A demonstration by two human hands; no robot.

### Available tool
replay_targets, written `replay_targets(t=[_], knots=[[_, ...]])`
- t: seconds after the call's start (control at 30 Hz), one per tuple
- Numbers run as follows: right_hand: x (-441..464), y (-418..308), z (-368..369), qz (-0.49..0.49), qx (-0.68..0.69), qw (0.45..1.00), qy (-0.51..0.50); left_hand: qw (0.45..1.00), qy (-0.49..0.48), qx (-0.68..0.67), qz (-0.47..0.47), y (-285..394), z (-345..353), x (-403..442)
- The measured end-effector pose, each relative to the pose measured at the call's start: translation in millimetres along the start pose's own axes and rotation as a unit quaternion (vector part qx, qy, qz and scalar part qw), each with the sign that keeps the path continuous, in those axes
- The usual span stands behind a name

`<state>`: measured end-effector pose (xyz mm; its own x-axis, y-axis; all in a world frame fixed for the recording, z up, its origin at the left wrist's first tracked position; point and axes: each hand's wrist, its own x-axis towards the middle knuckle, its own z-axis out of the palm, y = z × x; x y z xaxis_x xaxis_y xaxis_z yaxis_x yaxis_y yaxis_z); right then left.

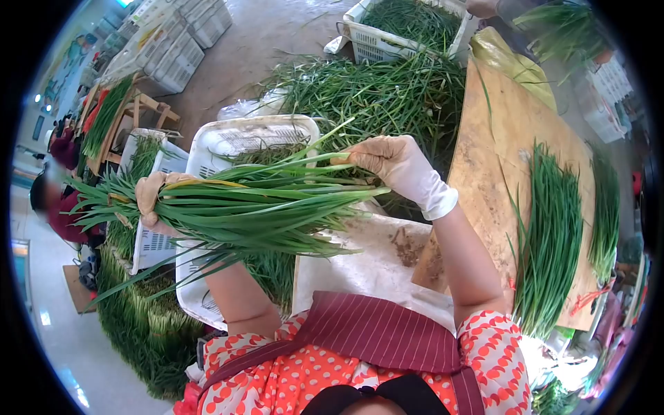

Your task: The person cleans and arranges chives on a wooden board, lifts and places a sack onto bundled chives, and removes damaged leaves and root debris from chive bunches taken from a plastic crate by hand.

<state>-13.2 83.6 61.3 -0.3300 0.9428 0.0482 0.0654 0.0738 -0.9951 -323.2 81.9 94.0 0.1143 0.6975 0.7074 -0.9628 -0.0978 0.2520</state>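
Note:
A loose bunch of long green garlic chives (263,204) is held sideways in front of my chest. My left hand (151,200), in a stained glove, is wrapped round the bunch near its left end. A few yellowed blades show among the green ones. At the other end, my right hand (401,169), in a white glove with dirty fingertips, pinches a few blades between thumb and fingers. Below the bunch lies a white plastic basket (200,287), partly hidden by it.
Ahead lies a large heap of loose chives (373,97), with a filled white crate (404,48) behind. A wooden board (484,166) on my right bears chive bundles (553,235). More bundles (155,332) stand on the floor at left. Other people work at the far left and top right.

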Motion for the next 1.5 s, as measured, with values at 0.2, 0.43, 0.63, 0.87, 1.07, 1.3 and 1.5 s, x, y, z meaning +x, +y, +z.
replay_targets(t=[0.2, 0.43, 0.63, 0.87, 1.07, 1.3, 1.5], knots=[[6.3, 22.2, -62.4, -0.031, 0.011, 0.948, 0.317, 1.000, -0.007, -0.006, -0.006, 5.6, -2.9, -1.5], [-0.7, -23.0, -8.7, -0.100, -0.164, 0.977, 0.087, 1.000, -0.006, -0.012, -0.011, 0.3, -5.5, 1.0], [22.7, -29.0, 21.9, -0.015, -0.005, 0.998, 0.053, 0.997, 0.064, -0.014, -0.027, -12.4, 6.5, 5.5], [6.2, 11.6, -43.5, 0.019, 0.090, 0.961, 0.259, 0.981, 0.161, 0.103, 0.038, -9.9, -0.8, 2.8], [-6.5, -8.5, -0.1, 0.033, 0.218, 0.975, 0.033, 0.974, 0.161, 0.144, 0.068, -12.8, -14.3, 2.0], [12.4, 7.0, 15.9, 0.062, 0.472, 0.880, -0.003, 0.969, 0.189, 0.157, 0.019, -12.1, -14.7, -0.2], [0.0, -15.7, 20.3, 0.105, 0.491, 0.864, -0.045, 0.975, 0.189, 0.108, 0.043, -9.1, -18.0, -1.4]])
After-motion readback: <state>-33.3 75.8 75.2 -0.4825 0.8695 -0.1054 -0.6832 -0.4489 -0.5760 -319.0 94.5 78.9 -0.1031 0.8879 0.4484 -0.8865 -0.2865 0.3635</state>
